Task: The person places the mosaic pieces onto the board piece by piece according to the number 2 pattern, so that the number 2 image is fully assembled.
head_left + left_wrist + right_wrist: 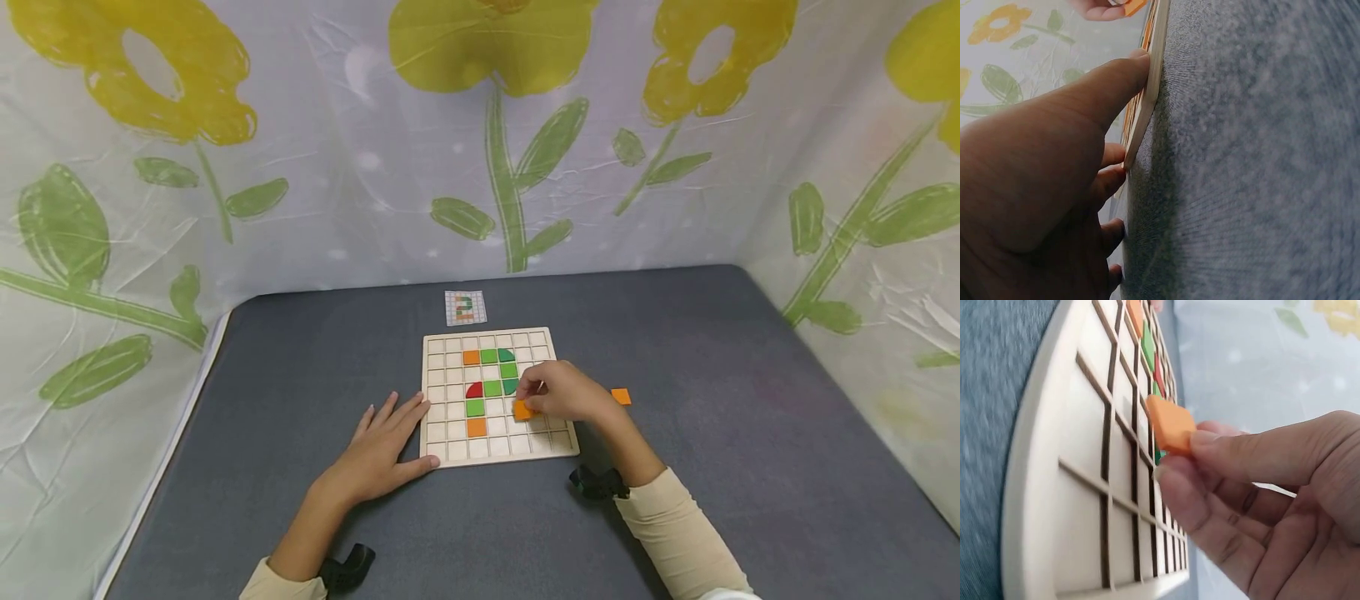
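Observation:
A wooden grid board [449,452] lies on the table, with orange, green and red tiles set in several of its squares. My right hand [561,390] pinches an orange square tile [1174,425] between thumb and fingers, over the right half of the board. In the right wrist view the tile is tilted, close over the grid. Spread fingers of my left hand [382,454] rest at the board's left edge, the thumb on its near left corner. The left wrist view shows that thumb [1124,78] against the board's rim.
Behind the board lies a small pattern card [466,308] with a coloured figure on a grid. A loose orange tile [620,397] is on the dark grey table [315,358], right of the board. Flower-printed curtains [330,167] surround the table's back and sides.

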`<state>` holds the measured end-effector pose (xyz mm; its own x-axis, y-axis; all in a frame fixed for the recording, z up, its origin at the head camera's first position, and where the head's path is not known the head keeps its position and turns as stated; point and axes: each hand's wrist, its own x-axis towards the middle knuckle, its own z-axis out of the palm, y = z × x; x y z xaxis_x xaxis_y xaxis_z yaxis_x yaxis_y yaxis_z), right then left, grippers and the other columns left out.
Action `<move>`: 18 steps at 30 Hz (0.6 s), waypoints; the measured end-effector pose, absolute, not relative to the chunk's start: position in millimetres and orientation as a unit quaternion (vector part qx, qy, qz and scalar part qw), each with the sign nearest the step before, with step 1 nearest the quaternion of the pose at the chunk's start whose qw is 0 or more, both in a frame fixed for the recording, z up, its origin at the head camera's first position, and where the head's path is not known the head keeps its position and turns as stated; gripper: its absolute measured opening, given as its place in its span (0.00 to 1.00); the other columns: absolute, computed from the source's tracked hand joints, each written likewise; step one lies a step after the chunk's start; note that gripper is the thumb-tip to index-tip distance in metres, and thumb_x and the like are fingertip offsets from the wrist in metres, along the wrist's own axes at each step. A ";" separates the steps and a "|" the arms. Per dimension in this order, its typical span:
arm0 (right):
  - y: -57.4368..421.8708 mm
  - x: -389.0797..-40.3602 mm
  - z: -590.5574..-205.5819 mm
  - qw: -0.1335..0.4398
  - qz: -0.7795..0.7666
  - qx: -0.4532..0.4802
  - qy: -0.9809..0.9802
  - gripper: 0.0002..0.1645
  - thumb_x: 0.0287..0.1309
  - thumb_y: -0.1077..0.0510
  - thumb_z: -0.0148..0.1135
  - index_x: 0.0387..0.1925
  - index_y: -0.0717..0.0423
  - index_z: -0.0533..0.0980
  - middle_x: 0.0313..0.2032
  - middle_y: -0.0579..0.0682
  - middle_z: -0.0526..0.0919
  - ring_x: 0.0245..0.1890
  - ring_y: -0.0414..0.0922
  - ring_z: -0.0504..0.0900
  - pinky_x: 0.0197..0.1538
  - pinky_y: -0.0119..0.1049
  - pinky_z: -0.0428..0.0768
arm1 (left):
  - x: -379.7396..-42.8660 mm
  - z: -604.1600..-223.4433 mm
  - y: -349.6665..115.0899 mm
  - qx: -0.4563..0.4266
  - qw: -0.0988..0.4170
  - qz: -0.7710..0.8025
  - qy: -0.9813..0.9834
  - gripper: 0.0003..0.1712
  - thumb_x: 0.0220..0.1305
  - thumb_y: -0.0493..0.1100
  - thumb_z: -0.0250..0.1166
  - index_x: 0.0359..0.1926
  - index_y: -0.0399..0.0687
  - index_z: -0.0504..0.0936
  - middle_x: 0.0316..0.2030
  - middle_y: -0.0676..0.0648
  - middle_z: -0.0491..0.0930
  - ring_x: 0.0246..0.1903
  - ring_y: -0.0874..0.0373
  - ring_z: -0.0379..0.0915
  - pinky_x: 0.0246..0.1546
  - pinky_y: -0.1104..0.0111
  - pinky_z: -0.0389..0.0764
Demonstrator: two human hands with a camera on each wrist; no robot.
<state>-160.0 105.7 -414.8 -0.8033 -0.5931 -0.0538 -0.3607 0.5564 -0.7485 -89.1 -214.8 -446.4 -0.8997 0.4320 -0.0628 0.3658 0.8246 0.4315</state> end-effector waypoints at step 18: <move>67.3 -141.8 -421.4 0.092 -0.310 -0.360 0.875 0.09 0.53 0.72 0.67 0.25 0.57 0.83 0.28 0.44 0.80 0.29 0.38 0.74 0.34 0.31 0.76 | -88.7 -444.5 -212.9 0.209 0.081 0.203 0.953 0.50 0.64 0.66 0.64 0.77 0.48 0.60 0.76 0.46 0.55 0.76 0.38 0.42 0.69 0.36 0.41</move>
